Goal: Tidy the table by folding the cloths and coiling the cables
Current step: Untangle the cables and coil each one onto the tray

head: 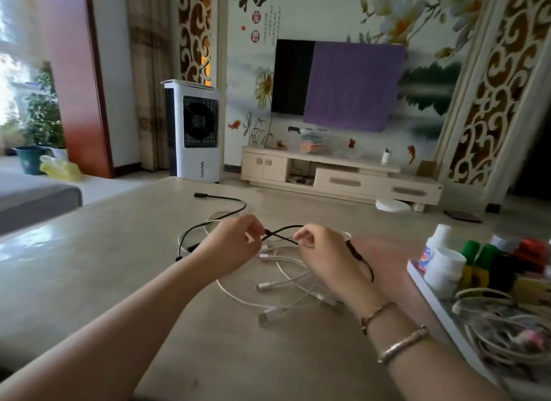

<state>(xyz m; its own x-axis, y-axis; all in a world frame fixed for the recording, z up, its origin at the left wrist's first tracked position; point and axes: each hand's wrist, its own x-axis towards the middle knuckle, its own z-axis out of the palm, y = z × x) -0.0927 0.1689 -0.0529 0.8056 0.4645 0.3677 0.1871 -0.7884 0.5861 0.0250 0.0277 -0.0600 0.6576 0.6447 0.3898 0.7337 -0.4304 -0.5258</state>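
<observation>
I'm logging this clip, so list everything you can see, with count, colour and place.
black cable: one, black, mid table, pinched by both hands
white cables: several, white, loose pile under the hands
table: one, beige
tray: one, white, right edge, holding bottles and coiled cables
white bottles: two, white, on the tray
air cooler: one, white, on the floor beyond
television: one, black, on the wall
purple cloth: one, draped over the television
left hand: pinches the black cable
right hand: pinches the black cable

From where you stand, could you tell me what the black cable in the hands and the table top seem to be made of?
The black cable looks like a matte rubber or plastic jacket: it bends in soft loops with no shine. The table looks like polished stone or a glossy laminate, since window light reflects off its beige surface; which of the two I cannot tell.
</observation>
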